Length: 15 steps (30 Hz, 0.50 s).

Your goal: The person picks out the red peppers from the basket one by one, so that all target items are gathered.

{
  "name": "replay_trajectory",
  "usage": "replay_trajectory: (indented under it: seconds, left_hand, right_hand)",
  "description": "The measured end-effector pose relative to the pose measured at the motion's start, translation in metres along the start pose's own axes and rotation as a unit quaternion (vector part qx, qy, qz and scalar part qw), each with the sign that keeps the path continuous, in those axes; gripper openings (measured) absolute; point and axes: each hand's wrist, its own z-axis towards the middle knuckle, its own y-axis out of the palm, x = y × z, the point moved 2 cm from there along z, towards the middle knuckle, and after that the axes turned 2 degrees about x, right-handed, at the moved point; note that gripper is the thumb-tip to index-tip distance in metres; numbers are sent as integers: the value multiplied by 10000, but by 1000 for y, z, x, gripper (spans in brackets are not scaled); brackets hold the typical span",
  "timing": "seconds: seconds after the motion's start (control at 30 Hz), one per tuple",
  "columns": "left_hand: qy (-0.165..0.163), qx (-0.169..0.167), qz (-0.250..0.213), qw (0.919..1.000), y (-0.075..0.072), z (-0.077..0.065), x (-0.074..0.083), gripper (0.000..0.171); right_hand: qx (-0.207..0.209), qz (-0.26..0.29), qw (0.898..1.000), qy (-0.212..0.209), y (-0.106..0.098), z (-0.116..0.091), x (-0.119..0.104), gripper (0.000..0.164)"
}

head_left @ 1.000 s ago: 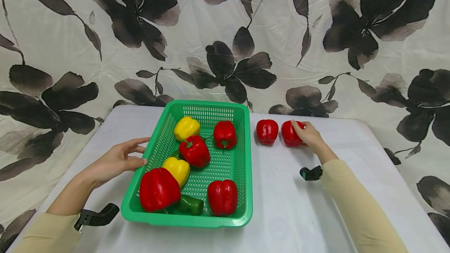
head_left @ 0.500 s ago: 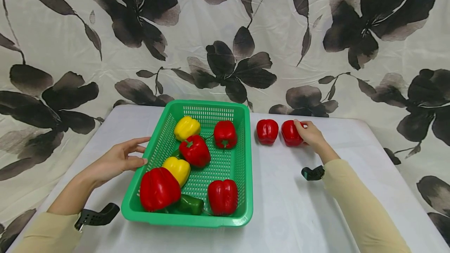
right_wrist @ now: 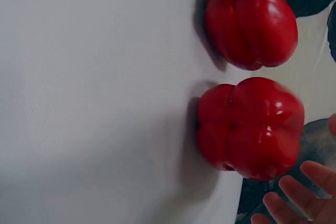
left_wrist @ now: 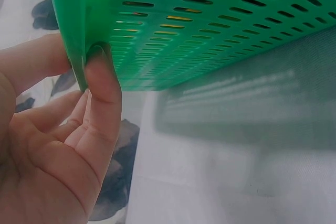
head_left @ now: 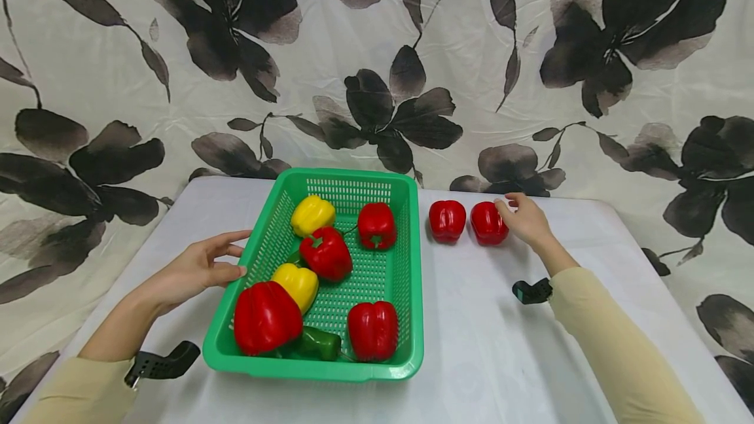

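Note:
My left hand [head_left: 191, 271] pinches the left rim of the green plastic basket [head_left: 420, 280]; in the left wrist view one finger [left_wrist: 104, 80] lies against the inner side of the rim lip. Over on the right, my right hand [head_left: 528, 221] is beside a red bell pepper [head_left: 485, 226], fingers spread and holding nothing. That pepper [right_wrist: 252, 129] sits on the white table in the right wrist view, with the fingertips [right_wrist: 291, 187] just off its side. A second red bell pepper [head_left: 447, 220] stands close to its left.
Inside the basket lie several red bell peppers [head_left: 373, 331], two yellow ones [head_left: 313, 214] and a green pepper [head_left: 318, 343]. The white table [head_left: 471, 345] runs back to a floral cloth [head_left: 377, 38] hanging behind it.
My right hand has let go of the right-hand red bell pepper and drawn slightly back to the right, its fingers opening. The left hand and basket stay put.

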Motion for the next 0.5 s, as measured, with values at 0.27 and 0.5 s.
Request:
replay_trajectory:
  seconds: [0.27,0.5]
  left_hand:
    - [37,0,-60,10000,1,0,1,70]
    - [9,15,-21,10000,1,0,2,71]
  right_hand:
    - [137,-193,9975,-659,-9,-4,-8,55]
    - [70,-263,9951,-955,-15,-11,-20,51]
